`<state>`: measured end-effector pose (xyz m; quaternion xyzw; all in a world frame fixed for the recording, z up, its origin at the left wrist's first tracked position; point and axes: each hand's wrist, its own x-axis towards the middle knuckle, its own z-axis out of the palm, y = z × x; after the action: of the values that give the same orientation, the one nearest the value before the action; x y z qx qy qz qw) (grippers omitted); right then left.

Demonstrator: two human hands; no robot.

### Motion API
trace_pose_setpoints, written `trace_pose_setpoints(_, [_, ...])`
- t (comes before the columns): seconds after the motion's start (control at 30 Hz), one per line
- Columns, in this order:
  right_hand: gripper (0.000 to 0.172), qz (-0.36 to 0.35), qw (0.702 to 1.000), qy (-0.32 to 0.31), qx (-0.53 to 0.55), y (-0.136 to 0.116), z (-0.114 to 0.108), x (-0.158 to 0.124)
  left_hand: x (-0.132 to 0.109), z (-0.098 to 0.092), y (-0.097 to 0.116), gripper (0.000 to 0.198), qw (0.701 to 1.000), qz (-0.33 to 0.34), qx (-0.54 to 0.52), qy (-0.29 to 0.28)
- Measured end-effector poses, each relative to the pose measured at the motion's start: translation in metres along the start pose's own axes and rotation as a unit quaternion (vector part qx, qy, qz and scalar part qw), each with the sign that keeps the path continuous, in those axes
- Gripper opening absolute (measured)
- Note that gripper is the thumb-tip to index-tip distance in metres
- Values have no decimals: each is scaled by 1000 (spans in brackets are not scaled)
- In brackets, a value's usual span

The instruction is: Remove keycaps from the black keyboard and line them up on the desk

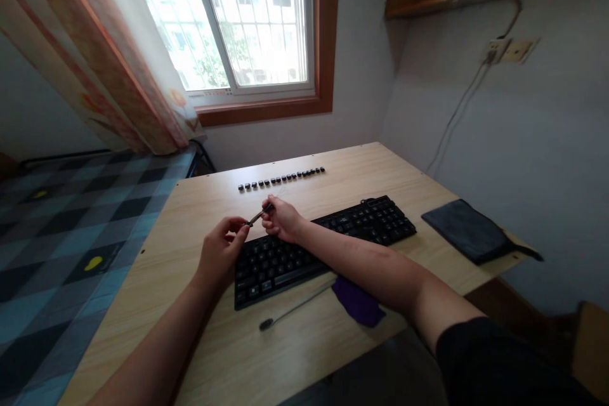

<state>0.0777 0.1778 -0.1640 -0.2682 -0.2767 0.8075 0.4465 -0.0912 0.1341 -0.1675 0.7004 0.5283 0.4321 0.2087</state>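
My left hand (223,244) is closed at the fingertips on a small black piece that looks like a keycap (248,223). Between the fingers of my right hand (283,219) is a slim dark tool (257,216), whose lower end touches or nearly touches that piece. Faint thin wires stick out above the right hand. Both hands are over the upper left part of a black keyboard (266,269), and my right forearm crosses above it. Beyond them, a row of several black keycaps (281,178) lies along the table's far side.
On the wooden table (214,355), a thin rod with a dark head (266,324) lies before the keyboard, beside a purple cloth (356,301). A dark pouch (469,228) rests near the right edge. A checked bed (71,222) stands left; a window is behind.
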Motion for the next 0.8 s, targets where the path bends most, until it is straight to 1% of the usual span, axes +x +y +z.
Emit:
trace_pose_setpoints(0.13, [30,-7,1000,-5,-9,-1,1,-1,0,4,1,28,999,-21,-45,-7])
trace_pose_setpoints(0.23, [30,-17,999,-10,-31,0,4,-3,1,5,3,26,993,-48,-104,-1])
trace_pose_setpoints(0.4, [32,-25,998,-3,-57,-5,10,-9,6,4,1,23,977,-81,-196,26])
trace_pose_setpoints(0.47, [31,-38,994,-12,-104,-11,14,-13,8,4,-1,22,964,-101,-245,38])
trace_pose_setpoints(0.53, [29,-73,978,-25,-191,-18,18,-16,10,3,-1,21,942,-128,-306,49])
trace_pose_setpoints(0.6, [25,-126,950,-27,-283,-29,22,-18,13,1,0,21,920,-153,-356,65])
trace_pose_setpoints(0.63, [24,-149,938,-22,-311,-36,22,-19,14,-1,0,21,912,-161,-370,73])
trace_pose_setpoints(0.67, [25,-164,933,-15,-320,-45,22,-19,15,-3,-1,21,907,-165,-378,82])
trace_pose_setpoints(0.7, [26,-171,937,-7,-306,-56,19,-19,17,-5,-2,21,906,-166,-379,92])
trace_pose_setpoints(0.73, [28,-170,947,-1,-272,-69,14,-19,18,-8,-4,22,907,-164,-374,103])
trace_pose_setpoints(0.8, [32,-166,974,10,-156,-100,-3,-20,21,-12,-11,23,912,-162,-354,130])
